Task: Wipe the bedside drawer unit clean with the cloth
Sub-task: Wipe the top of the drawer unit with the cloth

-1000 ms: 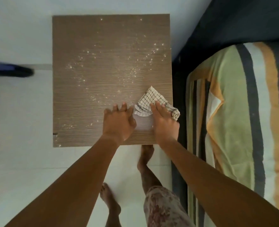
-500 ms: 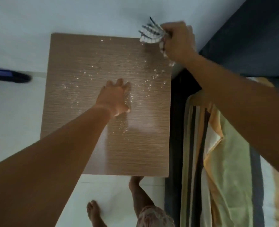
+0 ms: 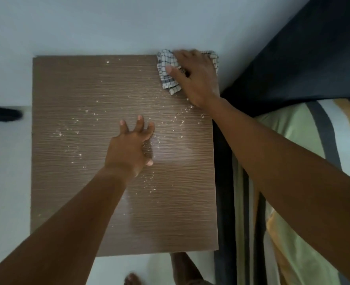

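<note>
Fingers (image 3: 182, 58) press cloth (image 3: 167, 76) at unit (image 3: 87, 192) corner

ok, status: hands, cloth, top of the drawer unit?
Right hand pressing checked cloth onto far right corner. Left hand flat, fingers spread, mid-top. Crumbs scattered across drawer unit top. Nothing in the way.

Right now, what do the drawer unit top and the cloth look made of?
Drawer unit top: looks like wood-grain laminate or veneer, brown with fine straight lines and a soft sheen near the middle; solid wood can't be ruled out. Pale crumbs lie scattered on it. Cloth: thin woven fabric, probably cotton, white with a dark check, crumpled under the right hand.
</note>
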